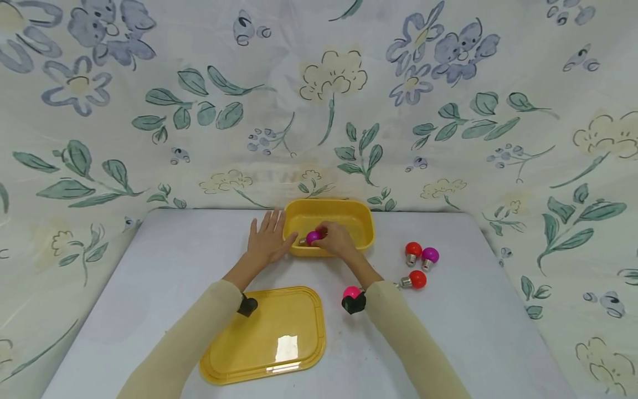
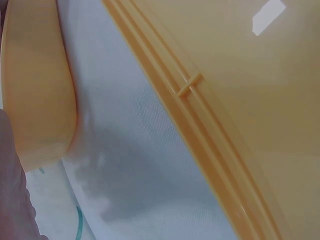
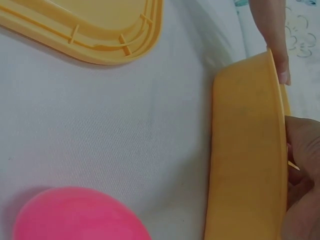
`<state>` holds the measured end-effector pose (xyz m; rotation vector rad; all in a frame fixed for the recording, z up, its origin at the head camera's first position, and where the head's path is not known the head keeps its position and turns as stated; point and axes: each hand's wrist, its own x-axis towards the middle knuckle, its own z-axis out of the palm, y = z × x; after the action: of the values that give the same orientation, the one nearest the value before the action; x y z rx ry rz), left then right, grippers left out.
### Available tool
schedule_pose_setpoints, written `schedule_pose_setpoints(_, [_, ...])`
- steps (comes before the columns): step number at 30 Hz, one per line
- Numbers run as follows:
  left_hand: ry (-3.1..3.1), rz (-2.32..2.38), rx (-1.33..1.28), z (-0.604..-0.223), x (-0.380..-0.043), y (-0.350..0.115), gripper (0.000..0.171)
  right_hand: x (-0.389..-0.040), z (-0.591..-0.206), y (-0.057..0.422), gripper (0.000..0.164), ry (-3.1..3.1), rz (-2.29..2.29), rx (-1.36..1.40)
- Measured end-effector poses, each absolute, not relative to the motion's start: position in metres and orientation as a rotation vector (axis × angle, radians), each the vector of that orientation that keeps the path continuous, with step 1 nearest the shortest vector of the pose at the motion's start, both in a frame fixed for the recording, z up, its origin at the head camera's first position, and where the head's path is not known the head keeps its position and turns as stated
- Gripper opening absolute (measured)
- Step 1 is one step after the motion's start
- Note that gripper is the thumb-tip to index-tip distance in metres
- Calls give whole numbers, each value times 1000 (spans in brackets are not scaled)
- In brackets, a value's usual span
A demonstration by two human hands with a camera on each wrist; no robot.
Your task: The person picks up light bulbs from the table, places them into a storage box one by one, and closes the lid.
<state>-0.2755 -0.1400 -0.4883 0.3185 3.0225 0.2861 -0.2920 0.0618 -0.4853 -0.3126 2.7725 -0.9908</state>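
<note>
On my feed the right hand point(image 1: 336, 239) is inside the yellow tub point(image 1: 349, 221), fingers curled, pinching a purple bulb point(image 1: 312, 238). Bulb sits low in the tub, by the near wall, metal base pointing toward the left hand point(image 1: 266, 238). Can't tell if it touches the tub floor.

Left hand: fingers straight and spread a bit, thumb stuck out against the tub's left side; grips nothing that I can see. Tub is between the hands, its far rim beyond both.

Nearer than the left hand, flat on the table point(image 1: 498, 338), I have a yellow lid point(image 1: 271, 338), partly under the left forearm, glare on its near part. It lies apart from the tub.

Nearer than the right hand, by that wrist: a pink bulb point(image 1: 351, 291), partly hidden by a dark wrist piece point(image 1: 354, 303). A metallic bit shows at the right sleeve's point(image 1: 416, 349) edge, too covered to tell.

Off to the right of the right hand: a red bulb point(image 1: 413, 249) and another purple bulb point(image 1: 430, 255) close together, bases toward me; a second red bulb point(image 1: 417, 279) on its side just nearer, base pointing left.

Beyond both hands, a flower-printed cloth point(image 1: 279, 44) behind the table.
</note>
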Motion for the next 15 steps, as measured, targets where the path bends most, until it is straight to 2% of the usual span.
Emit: schedule_pose_setpoints(15, [3014, 292, 318, -488, -276, -140, 79, -294, -488, 62, 35, 2753, -1010, -306])
